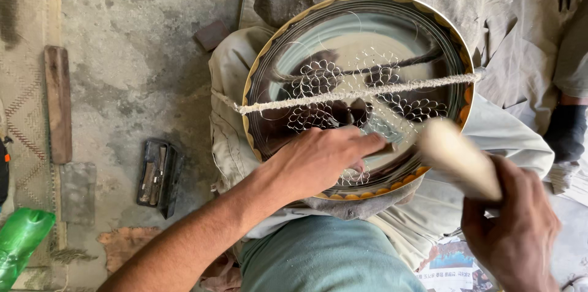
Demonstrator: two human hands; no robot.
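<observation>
Two hands work over one big shiny tray (361,35) that lies flat on the person's lap. The left hand (318,160) is curled tight on a thin tool (384,149), and the tool's tip points down at the tray, just past the fingers. I think it is held low and close so the tip does not slip on the smooth metal. The right hand (513,231) is closed round the bottom of a pale wooden mallet (456,158). The mallet head is up and to the left of that hand, near the top of the tool, and it looks blurry.

A rough string (355,93) runs across the tray, past the left hand's knuckles. It looks pulled tight from side to side, maybe to keep the tray still on the lap. Small ring marks (315,78) cover the middle of the tray, on the far side of the string, and a few sit right under the left hand.

On the floor (135,53), well away to the left of the left arm, lies a dark open box (158,177) with some tools in it. A wood block (58,102) lies farther left, and a green bag (21,240) is in the near corner. A dark sock (566,133) shows beyond the right hand.

The string and the left hand hide part of the marks. Nothing sits between the mallet and the tool.
</observation>
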